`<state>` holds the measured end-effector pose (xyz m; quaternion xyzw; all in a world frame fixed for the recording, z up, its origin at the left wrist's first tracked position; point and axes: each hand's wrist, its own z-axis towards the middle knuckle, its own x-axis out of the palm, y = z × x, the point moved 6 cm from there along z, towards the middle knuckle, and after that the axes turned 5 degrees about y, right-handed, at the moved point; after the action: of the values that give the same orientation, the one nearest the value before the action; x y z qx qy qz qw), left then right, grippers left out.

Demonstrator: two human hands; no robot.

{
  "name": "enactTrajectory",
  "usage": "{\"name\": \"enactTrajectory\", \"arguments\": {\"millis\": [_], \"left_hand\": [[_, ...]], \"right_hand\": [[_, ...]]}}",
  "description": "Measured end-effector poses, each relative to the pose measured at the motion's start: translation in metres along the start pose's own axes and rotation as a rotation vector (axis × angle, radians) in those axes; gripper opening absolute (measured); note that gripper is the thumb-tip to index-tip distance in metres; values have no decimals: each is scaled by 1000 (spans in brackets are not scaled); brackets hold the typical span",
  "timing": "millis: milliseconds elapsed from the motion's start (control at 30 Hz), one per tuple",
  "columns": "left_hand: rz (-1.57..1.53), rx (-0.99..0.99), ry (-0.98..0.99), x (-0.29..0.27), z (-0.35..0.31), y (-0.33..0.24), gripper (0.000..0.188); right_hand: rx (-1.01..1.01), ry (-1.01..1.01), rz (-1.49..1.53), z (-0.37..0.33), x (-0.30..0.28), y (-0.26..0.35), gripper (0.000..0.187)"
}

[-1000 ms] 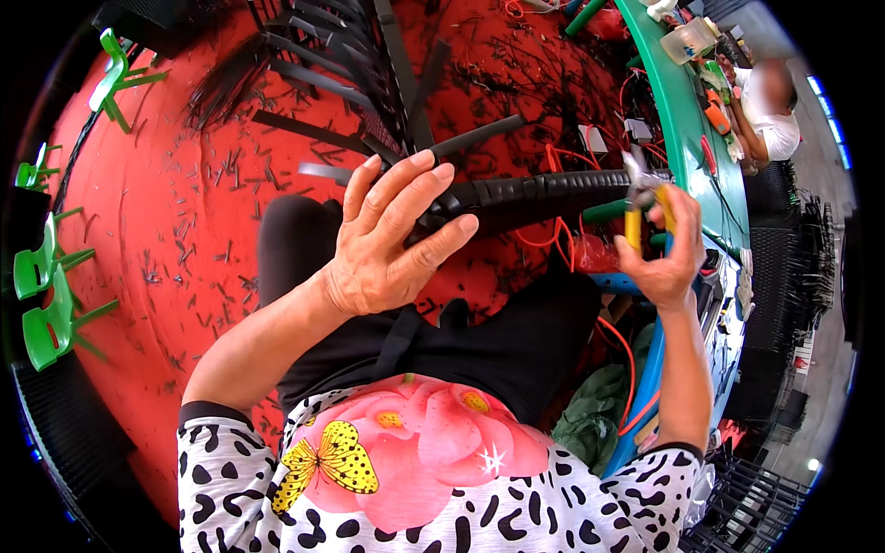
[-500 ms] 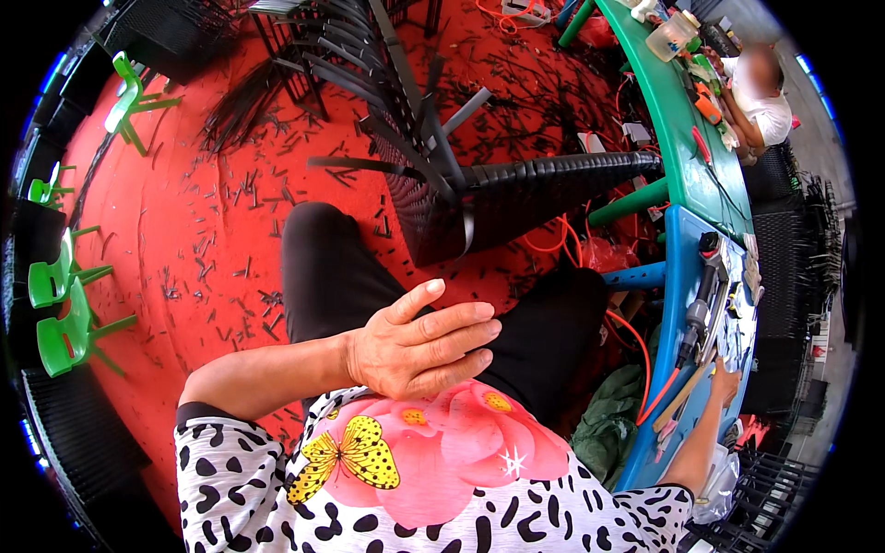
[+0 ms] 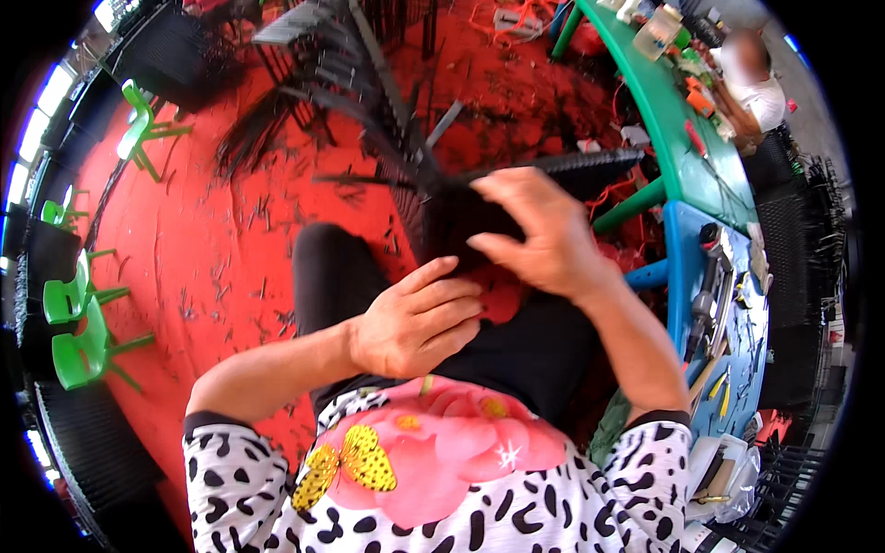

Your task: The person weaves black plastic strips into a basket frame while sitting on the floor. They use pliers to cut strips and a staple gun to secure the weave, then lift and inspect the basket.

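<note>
A black woven furniture piece, which looks like a strip-woven chair, stands on the floor in front of my knees, with loose strips sticking out. My left hand hovers above my lap, its fingers stretched and a little bent, with nothing visible in it. Just in front of it and to the right, my right hand is raised over the woven piece, thumb and forefinger apart. Motion blurs this hand slightly, and its other fingers are partly hidden. Whether it touches the weave behind it I cannot tell.
On my right stands a blue table with a black power tool and yellow-handled pliers. Beyond it, a person in white sits at a green table. Black scraps litter the red floor; green chairs line the left.
My right hand has left the blue table and swung left and forward, over the woven piece. My left hand has stayed near my lap, its fingers slightly more bent.
</note>
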<state>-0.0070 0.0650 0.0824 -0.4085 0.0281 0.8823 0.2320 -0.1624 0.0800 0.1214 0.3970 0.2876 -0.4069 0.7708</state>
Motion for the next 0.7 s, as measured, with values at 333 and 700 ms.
{"name": "enactTrajectory", "arguments": {"millis": [333, 700], "left_hand": [[182, 2, 6, -25, 29, 51, 20], [382, -331, 64, -22, 24, 92, 41]], "right_hand": [[110, -194, 360, 20, 10, -29, 10], [-65, -231, 218, 11, 2, -19, 14]]}}
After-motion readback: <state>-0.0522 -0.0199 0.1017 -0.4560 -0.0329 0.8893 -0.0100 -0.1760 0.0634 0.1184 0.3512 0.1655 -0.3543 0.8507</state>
